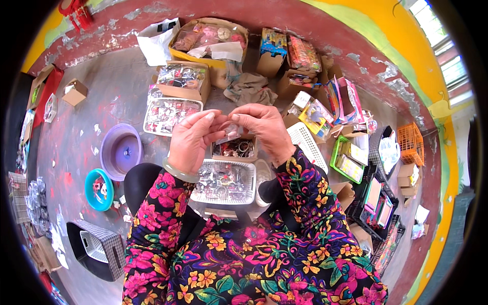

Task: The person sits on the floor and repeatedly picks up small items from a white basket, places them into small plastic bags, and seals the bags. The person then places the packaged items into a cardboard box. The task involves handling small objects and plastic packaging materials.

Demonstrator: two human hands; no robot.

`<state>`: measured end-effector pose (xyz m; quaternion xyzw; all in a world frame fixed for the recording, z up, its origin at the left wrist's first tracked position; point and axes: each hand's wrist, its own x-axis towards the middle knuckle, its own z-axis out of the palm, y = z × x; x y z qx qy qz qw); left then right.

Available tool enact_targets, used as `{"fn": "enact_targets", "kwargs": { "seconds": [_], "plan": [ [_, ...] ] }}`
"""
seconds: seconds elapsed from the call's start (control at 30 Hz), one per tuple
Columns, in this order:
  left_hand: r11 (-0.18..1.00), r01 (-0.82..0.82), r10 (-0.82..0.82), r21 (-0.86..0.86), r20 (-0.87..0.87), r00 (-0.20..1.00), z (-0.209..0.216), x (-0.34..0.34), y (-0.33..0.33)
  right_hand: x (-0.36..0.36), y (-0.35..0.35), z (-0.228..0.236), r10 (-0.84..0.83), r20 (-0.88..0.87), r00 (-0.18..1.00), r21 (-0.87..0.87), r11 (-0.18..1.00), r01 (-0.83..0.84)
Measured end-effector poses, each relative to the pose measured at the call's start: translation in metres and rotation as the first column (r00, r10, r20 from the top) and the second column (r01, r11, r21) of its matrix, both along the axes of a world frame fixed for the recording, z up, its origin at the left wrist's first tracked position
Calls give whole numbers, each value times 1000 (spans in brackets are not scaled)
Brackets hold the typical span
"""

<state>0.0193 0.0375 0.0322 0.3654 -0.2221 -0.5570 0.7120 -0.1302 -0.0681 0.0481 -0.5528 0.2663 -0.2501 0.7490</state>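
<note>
Both hands are raised close together above the baskets. My left hand [192,137], with a pale bangle [181,172] on its wrist, has its fingers curled and thumb against them. My right hand [265,129] pinches with thumb and index finger. Between the hands hangs a small, clear-looking plastic piece [233,133], seemingly with a thin loop; its kind is too small to tell. Beneath them sits an open box of dark small items and rings [235,149]. Nearer me is a white basket [253,182] full of small clear packets.
Another white basket of packets [147,116] and a cardboard box [204,87] stand ahead. On the left are a purple basin [105,157] and a teal basin [89,192]. To the right are a green tray [335,161], a black crate [362,223] and an orange crate [410,145].
</note>
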Motion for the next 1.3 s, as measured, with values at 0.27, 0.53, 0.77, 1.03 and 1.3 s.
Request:
{"fn": "enact_targets", "kwargs": {
  "seconds": [0.27, 0.53, 0.77, 1.03, 1.3],
  "plan": [
    [987, -25, 12, 157, 81, 997, 12, -5, -5, -10, 0, 0, -63, -36, 997, 34, 997, 64],
    [978, 109, -112, 179, 5, 994, 0, -8, 2, -17, 10, -1, -88, -90, 992, -98, 992, 79],
    [987, 131, -127, 91, -44, 991, -2, -8, 6, -19, 17, 6, -137, -100, 985, -84, 988, 129],
    [976, 170, -159, 135, -88, 983, -5, -7, 9, -18, 22, 3, -93, -64, 994, -73, 993, 89],
    [970, 208, -194, 129, -111, 975, -3, -7, 11, -22, 22, 5, -89, -41, 995, -48, 995, 87]
  ]
}}
